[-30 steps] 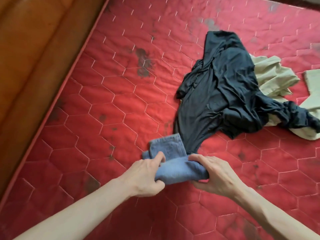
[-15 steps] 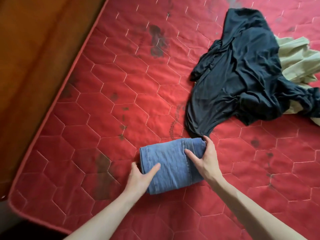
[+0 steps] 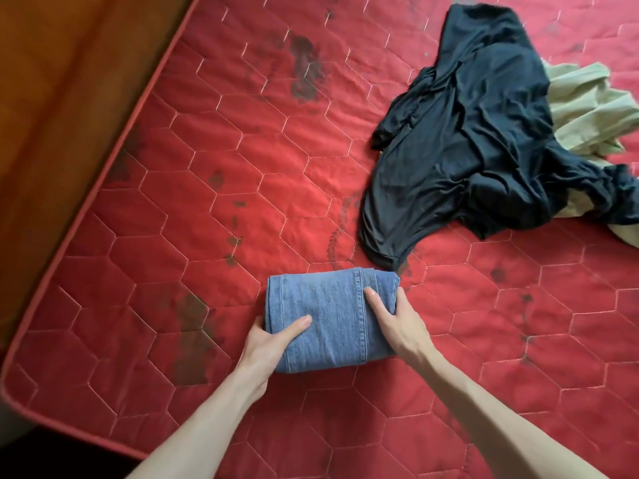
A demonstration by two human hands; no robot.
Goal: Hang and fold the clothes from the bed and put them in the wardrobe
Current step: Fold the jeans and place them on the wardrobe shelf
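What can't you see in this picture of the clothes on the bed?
- Head view: most of the beige garment is hidden under the dark garment and cut off by the right edge.
- The fingers of the left hand and right hand are tucked behind the folded jeans; only the thumbs show.
- The wardrobe is out of frame.
- The red mattress runs past the edges.

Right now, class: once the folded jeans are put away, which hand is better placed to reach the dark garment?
Right hand: probably better. The dark garment lies on its side, beyond the folded jeans; the left hand sits farther off.
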